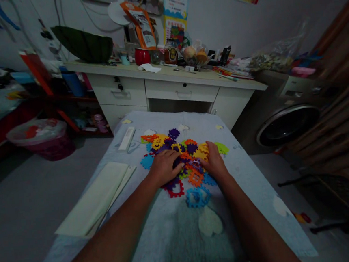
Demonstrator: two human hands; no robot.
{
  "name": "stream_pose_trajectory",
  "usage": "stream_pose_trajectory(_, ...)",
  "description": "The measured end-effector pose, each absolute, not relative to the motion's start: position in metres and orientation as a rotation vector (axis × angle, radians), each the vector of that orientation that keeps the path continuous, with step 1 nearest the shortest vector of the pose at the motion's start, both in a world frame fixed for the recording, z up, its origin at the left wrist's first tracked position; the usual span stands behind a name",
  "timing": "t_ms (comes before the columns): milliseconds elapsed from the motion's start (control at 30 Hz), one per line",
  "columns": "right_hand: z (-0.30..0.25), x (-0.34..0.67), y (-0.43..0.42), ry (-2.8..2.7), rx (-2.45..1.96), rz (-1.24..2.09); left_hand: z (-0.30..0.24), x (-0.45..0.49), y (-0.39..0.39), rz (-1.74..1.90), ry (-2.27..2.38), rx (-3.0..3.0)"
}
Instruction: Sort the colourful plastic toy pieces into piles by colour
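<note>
A loose heap of colourful plastic interlocking pieces (196, 178) with toothed edges lies on a cloth-covered table (184, 244). They are purple, orange, yellow, red, green and blue. My left hand (164, 167) rests palm down on the heap's left side, thumb apart from the fingers. At the right edge, my right hand (215, 162) cups the heap, close to a yellow piece (202, 152). Both hands look open, touching pieces without a grip on any one; some fingertips are hidden. Nearest to me lies a blue square piece (195, 198), just outside the hands.
Folded pale sheets (91, 199) lie along the table's left side, with a slim white box (126, 139) beyond them. Behind stands a white desk (177, 88) crowded with jars and bags. A washing machine (283, 113) is at right, a pink bin (43, 138) at left.
</note>
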State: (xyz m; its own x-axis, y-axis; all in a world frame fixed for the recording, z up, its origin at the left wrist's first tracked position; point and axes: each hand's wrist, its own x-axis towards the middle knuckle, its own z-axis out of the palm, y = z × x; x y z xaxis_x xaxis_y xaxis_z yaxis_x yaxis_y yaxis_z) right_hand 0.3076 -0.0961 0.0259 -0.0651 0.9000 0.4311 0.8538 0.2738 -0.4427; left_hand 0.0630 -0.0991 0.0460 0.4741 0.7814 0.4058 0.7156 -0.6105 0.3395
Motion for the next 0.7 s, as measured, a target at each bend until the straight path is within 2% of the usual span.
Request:
stream_pose_trajectory(233, 0.032, 0.313, -0.1, -1.617, -1.915, -0.112, 0.056, 0.073, -0.112, 0.742, 1.077, 2.657)
stream_pose_trajectory(333, 0.033, 0.315, -0.103, -1.576, -2.027, -0.045, 0.056, 0.072, -0.111, 0.852, 1.093, 2.653)
stream_pose_trajectory(500, 0.028, 0.304, -0.104, -1.767, -1.724, 0.146, 0.048, 0.063, -0.1, 1.141, 1.622, 2.471)
stream_pose_trajectory(633, 0.031, 0.295, -0.104, -1.95, -1.331, 0.39, 0.04, 0.051, -0.088, 1.113, 2.022, 2.124)
stream_pose_trajectory(700, 0.035, 0.3, -0.101, -1.919, -1.293, 0.377, 0.037, 0.046, -0.083, 1.054, 2.112, 1.975)
